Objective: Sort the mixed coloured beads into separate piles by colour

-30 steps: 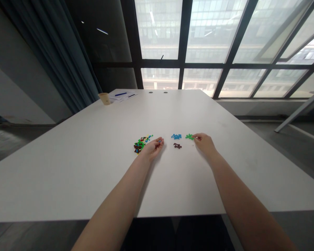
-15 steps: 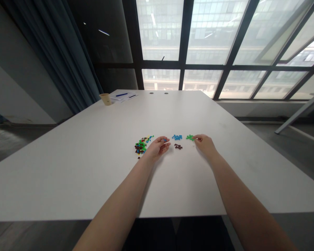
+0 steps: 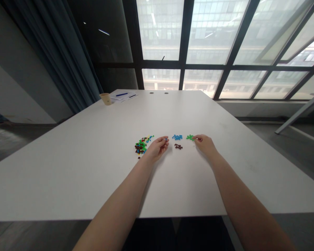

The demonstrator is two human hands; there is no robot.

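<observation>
My left hand (image 3: 159, 147) is closed just right of a mixed pile of small coloured pieces (image 3: 140, 146), with a small blue piece (image 3: 166, 139) between thumb and fingers. The pieces look like tiny building bricks, too small to be sure. My right hand (image 3: 204, 142) is closed at the right edge of a green pile (image 3: 189, 137); its fingertips touch the pile, and what they pinch is hidden. Between the hands lie a blue pile (image 3: 177, 137) and, nearer to me, a dark brown pile (image 3: 178, 146).
The white table (image 3: 188, 184) stretches to the windows. At its far left stand a paper cup (image 3: 106, 99) and sheets of paper (image 3: 120, 97) with a blue pen (image 3: 121, 94) and a dark pen (image 3: 132, 96). One dark piece (image 3: 139, 158) lies apart from the mixed pile.
The fingers of my left hand have drawn closer together around the blue piece. My right hand has stayed at the green pile.
</observation>
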